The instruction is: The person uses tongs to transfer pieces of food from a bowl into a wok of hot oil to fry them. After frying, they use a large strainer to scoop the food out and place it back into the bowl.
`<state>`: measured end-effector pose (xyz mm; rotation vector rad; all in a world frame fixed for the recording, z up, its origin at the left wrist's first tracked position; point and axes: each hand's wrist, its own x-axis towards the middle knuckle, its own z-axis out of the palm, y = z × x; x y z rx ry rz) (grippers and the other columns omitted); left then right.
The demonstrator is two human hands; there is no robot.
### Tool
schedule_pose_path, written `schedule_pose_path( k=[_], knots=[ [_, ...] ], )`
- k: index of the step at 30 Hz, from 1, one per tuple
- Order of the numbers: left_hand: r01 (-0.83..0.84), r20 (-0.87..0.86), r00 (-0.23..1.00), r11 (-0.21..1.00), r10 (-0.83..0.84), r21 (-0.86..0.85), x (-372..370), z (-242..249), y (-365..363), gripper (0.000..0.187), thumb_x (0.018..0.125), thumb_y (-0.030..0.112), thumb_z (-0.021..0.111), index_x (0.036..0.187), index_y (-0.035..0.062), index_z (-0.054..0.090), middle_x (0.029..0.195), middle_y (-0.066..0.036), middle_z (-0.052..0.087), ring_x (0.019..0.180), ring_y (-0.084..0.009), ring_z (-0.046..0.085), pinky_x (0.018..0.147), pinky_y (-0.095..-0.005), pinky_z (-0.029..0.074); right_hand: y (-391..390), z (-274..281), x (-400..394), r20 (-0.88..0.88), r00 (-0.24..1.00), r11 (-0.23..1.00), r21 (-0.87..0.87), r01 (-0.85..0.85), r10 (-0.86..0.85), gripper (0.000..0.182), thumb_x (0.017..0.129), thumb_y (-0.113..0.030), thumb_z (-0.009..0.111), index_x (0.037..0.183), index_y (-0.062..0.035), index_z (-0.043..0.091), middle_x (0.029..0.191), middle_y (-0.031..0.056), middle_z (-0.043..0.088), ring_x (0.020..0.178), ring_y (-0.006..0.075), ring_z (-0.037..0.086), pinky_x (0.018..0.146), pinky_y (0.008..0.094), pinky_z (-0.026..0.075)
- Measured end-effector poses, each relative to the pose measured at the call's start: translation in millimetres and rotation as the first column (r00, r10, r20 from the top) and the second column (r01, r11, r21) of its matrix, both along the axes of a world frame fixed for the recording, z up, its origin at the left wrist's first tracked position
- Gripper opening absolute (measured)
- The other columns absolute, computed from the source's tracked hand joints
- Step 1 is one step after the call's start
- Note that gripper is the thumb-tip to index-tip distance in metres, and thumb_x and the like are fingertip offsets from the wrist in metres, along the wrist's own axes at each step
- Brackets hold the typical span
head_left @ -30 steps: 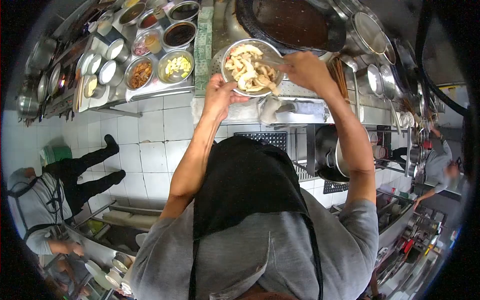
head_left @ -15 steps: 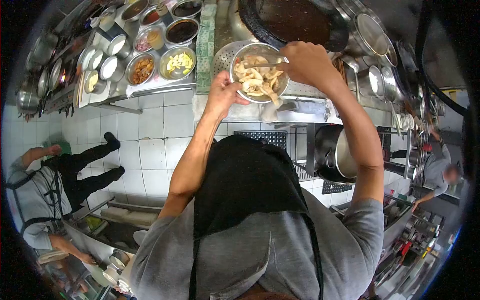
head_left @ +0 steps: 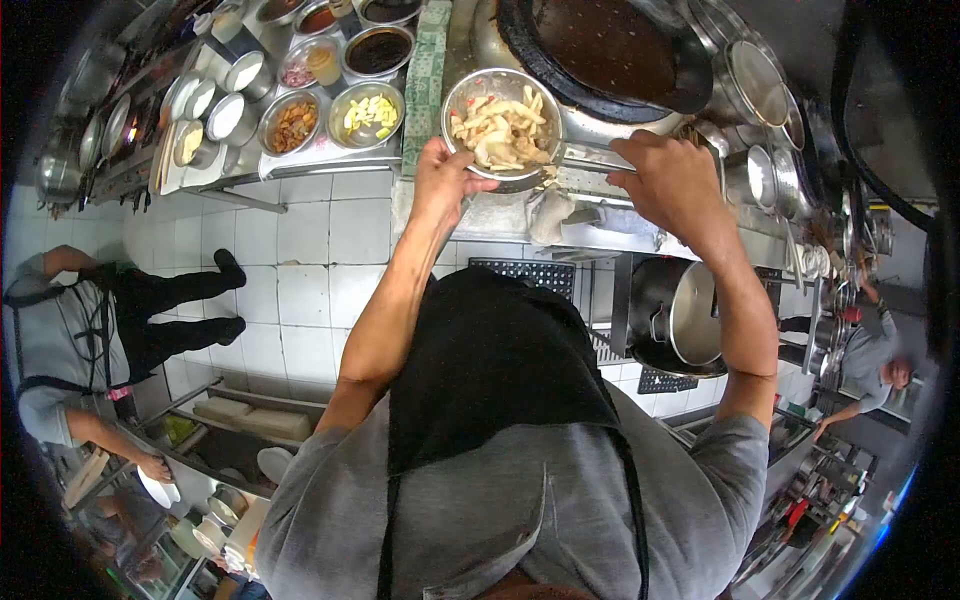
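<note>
My left hand [head_left: 445, 182] grips a round steel bowl [head_left: 505, 82] by its near left rim, thumb on top of the edge. Pale strips of food [head_left: 500, 130] with a few red bits fill the bowl. My right hand [head_left: 668, 185] is closed around a long metal utensil [head_left: 592, 158] just right of the bowl; the utensil's far end reaches toward the bowl's right side. Some food scraps lie by the bowl's lower right edge. Behind and to the right sits a large dark wok [head_left: 522, 55] with brown liquid in it.
Steel bowls of ingredients, among them one with yellow-green pieces [head_left: 367, 115], stand at left. A crumpled cloth [head_left: 548, 215] lies on the counter's front edge. Strainers [head_left: 757, 80] are at right; a big pot [head_left: 692, 315] stands below. Co-workers [head_left: 75, 320] are at both sides.
My right hand has drawn the utensil out of the bowl, down and to the right. The bowl has shifted slightly up and left with my left hand. The co-worker at left has moved an arm.
</note>
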<state>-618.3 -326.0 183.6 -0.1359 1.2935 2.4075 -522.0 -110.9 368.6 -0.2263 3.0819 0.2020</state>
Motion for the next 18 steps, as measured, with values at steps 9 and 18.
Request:
schedule_pose_path(
  k=[9,18],
  knots=[
    [0.095,-0.033,0.995,0.995,-0.096,-0.029,5.0,-3.5,14.0,0.014,0.084,-0.004,0.049,0.097,-0.0040,0.042,0.092,-0.021,0.058,0.070,-0.0316,0.068,0.053,-0.0380,0.062,-24.7,-76.3,-15.3,-0.042,0.993,0.992,0.048,0.116,-0.114,0.022,0.083,-0.028,0.063,0.086,-0.0063,0.065,0.087,0.0100,0.067,0.074,0.0319,0.067,0.065,0.0438,0.053],
    [0.031,0.067,0.997,0.999,-0.032,0.008,-0.2,-19.3,8.7,0.017,0.085,-0.007,0.046,0.102,-0.0049,0.041,0.098,-0.023,0.058,0.074,-0.0337,0.068,0.053,-0.0386,0.062,-10.6,-3.2,-1.1,0.019,0.992,0.985,0.117,0.124,-0.128,0.023,0.082,-0.030,0.066,0.093,-0.0089,0.066,0.089,0.0100,0.067,0.076,0.0304,0.067,0.066,0.0422,0.053]
  ],
)
